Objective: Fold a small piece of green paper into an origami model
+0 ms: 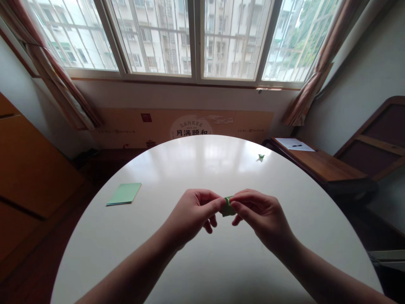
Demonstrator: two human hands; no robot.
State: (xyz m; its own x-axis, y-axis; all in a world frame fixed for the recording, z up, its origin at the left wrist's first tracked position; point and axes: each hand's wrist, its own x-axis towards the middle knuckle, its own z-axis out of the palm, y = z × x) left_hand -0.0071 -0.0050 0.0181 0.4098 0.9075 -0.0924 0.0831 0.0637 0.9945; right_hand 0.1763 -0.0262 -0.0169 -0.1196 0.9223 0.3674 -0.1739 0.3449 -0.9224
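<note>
A small folded piece of green paper (227, 209) is held above the middle of the white round table (202, 261). My left hand (199, 209) pinches its left side between thumb and forefinger, the other fingers curled below. From the right, my right hand (261, 211) pinches the upper right edge with thumb and fingertips. Parts of the paper are hidden behind the fingers. Toward the far right of the table stands a small green folded-paper figure (261, 157). A stack of light green square paper (125, 193) lies on the left side of the table.
Beyond the table, a long printed box (126, 126) lies under the barred window (158, 38). On the right is a wooden side table (332, 162) bearing a white sheet (289, 143) and a dark pen (296, 145). An orange-brown cabinet (34, 169) stands at left.
</note>
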